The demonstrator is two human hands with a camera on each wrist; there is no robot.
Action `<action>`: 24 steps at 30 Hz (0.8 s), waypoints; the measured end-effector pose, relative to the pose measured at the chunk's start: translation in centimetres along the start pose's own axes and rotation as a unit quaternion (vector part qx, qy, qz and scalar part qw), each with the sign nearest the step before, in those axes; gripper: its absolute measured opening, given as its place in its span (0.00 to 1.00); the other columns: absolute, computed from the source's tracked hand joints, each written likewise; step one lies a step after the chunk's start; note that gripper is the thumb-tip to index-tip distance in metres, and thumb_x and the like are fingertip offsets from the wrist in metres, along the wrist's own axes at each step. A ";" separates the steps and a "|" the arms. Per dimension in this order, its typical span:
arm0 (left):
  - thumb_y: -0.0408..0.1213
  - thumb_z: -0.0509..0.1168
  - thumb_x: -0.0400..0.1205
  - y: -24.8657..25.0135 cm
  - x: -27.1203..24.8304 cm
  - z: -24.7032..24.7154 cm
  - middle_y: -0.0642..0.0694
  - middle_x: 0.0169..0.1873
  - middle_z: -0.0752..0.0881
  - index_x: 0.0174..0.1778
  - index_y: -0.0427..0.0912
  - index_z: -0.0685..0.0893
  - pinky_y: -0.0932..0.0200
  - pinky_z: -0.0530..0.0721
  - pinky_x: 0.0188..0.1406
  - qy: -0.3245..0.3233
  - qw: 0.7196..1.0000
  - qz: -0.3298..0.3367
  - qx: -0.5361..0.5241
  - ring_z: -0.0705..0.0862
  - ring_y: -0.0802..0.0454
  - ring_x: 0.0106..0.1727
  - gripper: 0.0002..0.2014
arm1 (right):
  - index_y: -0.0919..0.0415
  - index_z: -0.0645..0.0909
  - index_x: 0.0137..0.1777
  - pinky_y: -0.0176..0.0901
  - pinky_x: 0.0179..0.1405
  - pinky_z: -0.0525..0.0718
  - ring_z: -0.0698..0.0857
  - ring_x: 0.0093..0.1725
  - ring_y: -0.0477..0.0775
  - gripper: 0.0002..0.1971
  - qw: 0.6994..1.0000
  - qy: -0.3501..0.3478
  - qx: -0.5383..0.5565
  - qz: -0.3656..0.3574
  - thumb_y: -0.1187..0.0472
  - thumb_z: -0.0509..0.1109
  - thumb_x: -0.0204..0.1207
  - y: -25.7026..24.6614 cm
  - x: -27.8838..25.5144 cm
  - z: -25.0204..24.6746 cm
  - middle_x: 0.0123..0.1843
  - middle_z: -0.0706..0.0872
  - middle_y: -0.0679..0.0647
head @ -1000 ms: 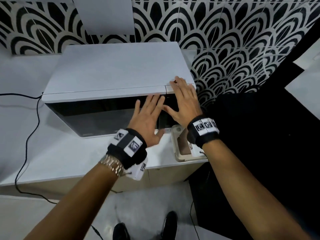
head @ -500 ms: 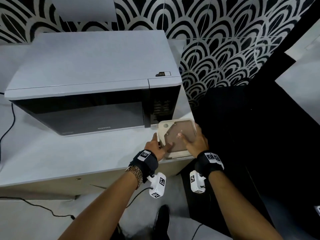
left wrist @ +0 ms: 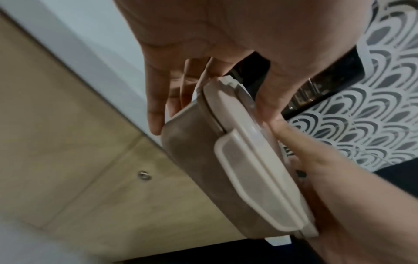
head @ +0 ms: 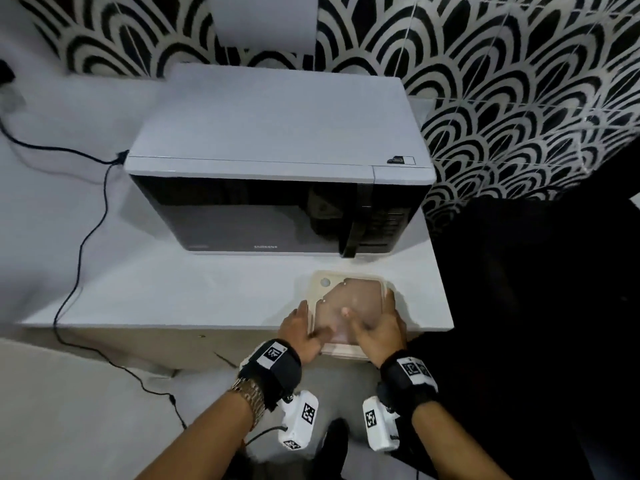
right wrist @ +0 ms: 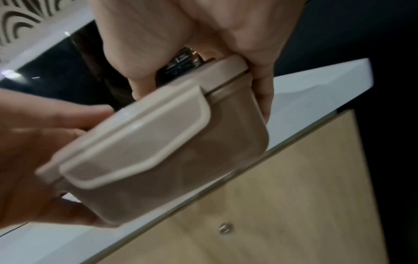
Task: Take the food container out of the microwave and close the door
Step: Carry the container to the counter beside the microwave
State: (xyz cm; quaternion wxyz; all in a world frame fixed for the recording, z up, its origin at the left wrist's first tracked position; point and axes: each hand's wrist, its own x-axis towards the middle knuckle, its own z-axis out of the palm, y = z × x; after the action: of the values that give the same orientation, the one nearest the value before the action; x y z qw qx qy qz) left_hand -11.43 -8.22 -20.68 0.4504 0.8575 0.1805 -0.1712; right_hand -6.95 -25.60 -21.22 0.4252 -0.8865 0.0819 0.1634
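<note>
A beige food container [head: 349,299] with a clip-on lid sits at the counter's front edge, overhanging it toward me. My left hand [head: 303,329] grips its left side, thumb on the lid and fingers under the base [left wrist: 156,114]. My right hand [head: 375,327] grips its right side the same way [right wrist: 260,89]. The lid's side latch [left wrist: 253,178] is folded down. Behind the container, the white microwave [head: 277,161] stands with its dark door [head: 242,216] shut.
A black power cord [head: 83,237] trails down the counter's left side to the floor. The white counter [head: 173,292] ends just right of the container, beside a dark area. Wooden cabinet fronts [left wrist: 79,160] lie below the edge. Patterned tiles cover the wall behind.
One second ago both hands were flat against the microwave front. They dropped to the container and now hold it from both sides, drawn further toward me over the counter's edge.
</note>
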 end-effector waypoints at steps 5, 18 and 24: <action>0.66 0.62 0.67 -7.1 -2.3 -7.0 0.41 0.71 0.82 0.79 0.43 0.68 0.44 0.79 0.70 0.031 0.999 -0.024 -0.017 0.80 0.40 0.71 0.46 | 0.52 0.39 0.89 0.47 0.79 0.73 0.75 0.79 0.62 0.65 0.997 -0.064 -0.017 -0.044 0.26 0.74 0.63 -5.3 -2.5 7.2 0.80 0.75 0.60; 0.53 0.68 0.76 -20.7 -7.6 -28.2 0.39 0.64 0.86 0.73 0.41 0.75 0.58 0.75 0.54 0.141 0.985 -0.098 -0.025 0.83 0.41 0.63 0.31 | 0.47 0.33 0.88 0.54 0.79 0.74 0.73 0.80 0.62 0.67 0.968 -0.203 -0.060 -0.135 0.20 0.68 0.59 -20.8 -6.7 28.4 0.81 0.72 0.57; 0.51 0.67 0.78 -23.0 -3.4 -32.6 0.36 0.61 0.86 0.69 0.39 0.75 0.51 0.79 0.56 0.145 0.983 -0.113 -0.001 0.84 0.37 0.60 0.27 | 0.51 0.32 0.88 0.55 0.82 0.67 0.66 0.84 0.66 0.61 0.967 -0.203 -0.073 -0.135 0.30 0.71 0.71 -25.3 -4.4 32.1 0.85 0.65 0.63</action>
State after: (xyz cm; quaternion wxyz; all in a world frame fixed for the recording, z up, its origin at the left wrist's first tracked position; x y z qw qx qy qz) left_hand -20.83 30.59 -18.03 0.3979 0.8471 0.3392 -0.0948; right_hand -10.93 15.34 -20.01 0.3848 -0.8663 -0.1390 0.2867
